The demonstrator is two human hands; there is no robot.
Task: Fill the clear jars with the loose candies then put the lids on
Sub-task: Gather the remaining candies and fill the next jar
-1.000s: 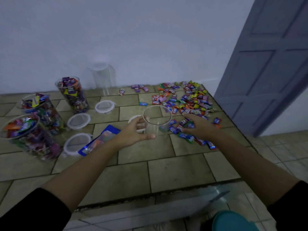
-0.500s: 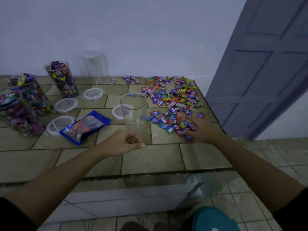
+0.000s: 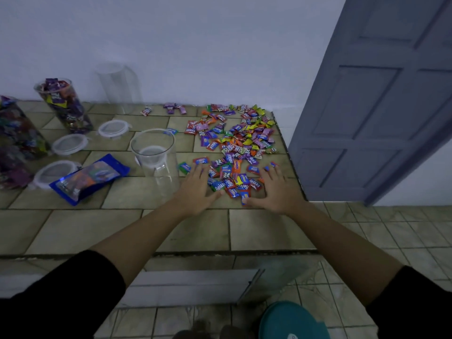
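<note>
Clear jar (image 3: 156,157) by the left hand (image 3: 195,189) sat empty; that and the right hand (image 3: 275,189) lay spread flat, corralling candies (image 3: 234,145). Far-left jars (image 3: 66,106) were full, lids (image 3: 113,128) off.

Dim, bluish, wide-angle edge distortion

"Relaxa", seemingly, on several loose candy wrappers (image 3: 218,185)

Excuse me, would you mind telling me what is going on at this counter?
A person is gathering loose candies on the counter. The left hand and right hand lie flat either side of the pile's near end, gripping nothing. An empty clear jar stands beside the left hand; filled jars stand far left, lids off.
</note>
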